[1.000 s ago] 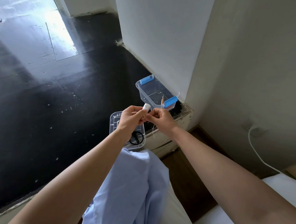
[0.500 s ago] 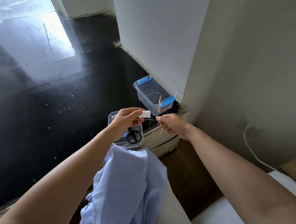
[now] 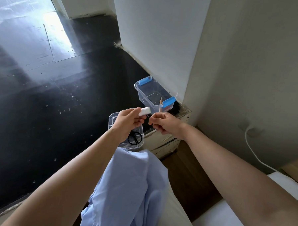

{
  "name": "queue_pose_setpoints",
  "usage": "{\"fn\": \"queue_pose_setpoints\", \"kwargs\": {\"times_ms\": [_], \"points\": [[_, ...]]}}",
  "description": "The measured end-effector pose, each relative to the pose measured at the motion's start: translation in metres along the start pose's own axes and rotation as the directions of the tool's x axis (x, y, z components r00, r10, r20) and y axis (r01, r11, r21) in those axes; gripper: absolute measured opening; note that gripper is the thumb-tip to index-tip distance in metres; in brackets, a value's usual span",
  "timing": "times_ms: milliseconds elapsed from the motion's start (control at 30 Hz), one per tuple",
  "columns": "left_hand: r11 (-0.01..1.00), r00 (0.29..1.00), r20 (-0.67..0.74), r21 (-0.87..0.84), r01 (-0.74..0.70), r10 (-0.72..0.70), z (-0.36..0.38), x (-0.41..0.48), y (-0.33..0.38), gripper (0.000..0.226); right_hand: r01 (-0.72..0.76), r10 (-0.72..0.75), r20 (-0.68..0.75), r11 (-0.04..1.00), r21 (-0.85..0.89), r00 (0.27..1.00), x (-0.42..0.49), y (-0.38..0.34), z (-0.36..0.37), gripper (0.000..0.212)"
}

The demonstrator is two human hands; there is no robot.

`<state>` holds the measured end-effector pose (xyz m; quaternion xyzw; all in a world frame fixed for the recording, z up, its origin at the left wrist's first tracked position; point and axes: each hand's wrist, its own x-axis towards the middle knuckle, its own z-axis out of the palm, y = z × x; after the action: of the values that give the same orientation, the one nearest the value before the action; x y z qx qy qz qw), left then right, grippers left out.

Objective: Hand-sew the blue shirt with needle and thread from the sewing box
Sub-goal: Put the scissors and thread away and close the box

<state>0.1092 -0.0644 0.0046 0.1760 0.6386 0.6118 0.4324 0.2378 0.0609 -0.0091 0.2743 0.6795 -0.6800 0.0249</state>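
Prepping thread, nowhere near stitching yet. Left hand (image 3: 127, 122) pinches a white spool (image 3: 145, 111) between thumb and fingertips. Right hand (image 3: 165, 122) has its fingers curled tight, apparently pinching the thread (image 3: 150, 115) just beside the spool; the strand is barely visible. No needle seen. Blue shirt (image 3: 128, 189) lies bunched on the lap, unstitched as far as shown. Sewing box (image 3: 142, 95) sits open on the ledge, its lid (image 3: 112, 118) nearby holding scissors (image 3: 134, 138). Remaining: cut a length, thread needle, knot, sew.

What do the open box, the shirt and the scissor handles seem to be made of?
Box: clear glossy plastic, its walls see-through; blue clips look like opaque plastic. Shirt: thin matte woven cloth, probably cotton, judging by soft folds. Scissor handles: black, likely plastic; too small to confirm.
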Motion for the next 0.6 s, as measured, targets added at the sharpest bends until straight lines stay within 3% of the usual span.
{"fn": "queue_pose_setpoints", "kwargs": {"times_ms": [67, 133, 267, 400, 533, 600], "points": [[0.998, 0.992, 0.119, 0.032, -0.045, 0.041, -0.002, -0.003, 0.001, 0.015, -0.045, 0.046, -0.061, 0.999, 0.016, 0.997, 0.001, 0.001, -0.004, 0.015], [0.979, 0.982, 0.185, 0.186, -0.084, 0.049, -0.004, -0.003, 0.000, 0.011, -0.061, 0.065, -0.114, 0.997, 0.037, 0.991, 0.001, -0.001, -0.007, 0.015], [0.884, 0.995, 0.061, 0.458, -0.097, 0.077, 0.000, 0.004, -0.005, 0.006, 0.086, -0.096, -0.175, 0.994, -0.068, 0.980, -0.002, -0.008, -0.002, 0.014], [0.928, 0.986, -0.105, 0.363, -0.085, 0.131, 0.008, 0.011, -0.008, 0.015, 0.170, -0.198, -0.147, 0.968, -0.185, 0.969, -0.001, -0.002, 0.005, 0.017], [0.969, 0.991, -0.097, 0.241, -0.061, 0.086, 0.011, 0.013, -0.011, 0.020, 0.151, -0.215, -0.287, 0.961, -0.232, 0.934, 0.006, 0.011, 0.000, 0.019], [0.974, 0.995, -0.082, 0.222, -0.042, 0.062, 0.012, 0.016, -0.011, 0.021, 0.207, -0.254, -0.260, 0.959, -0.193, 0.932, 0.008, 0.015, -0.005, 0.033]]}}
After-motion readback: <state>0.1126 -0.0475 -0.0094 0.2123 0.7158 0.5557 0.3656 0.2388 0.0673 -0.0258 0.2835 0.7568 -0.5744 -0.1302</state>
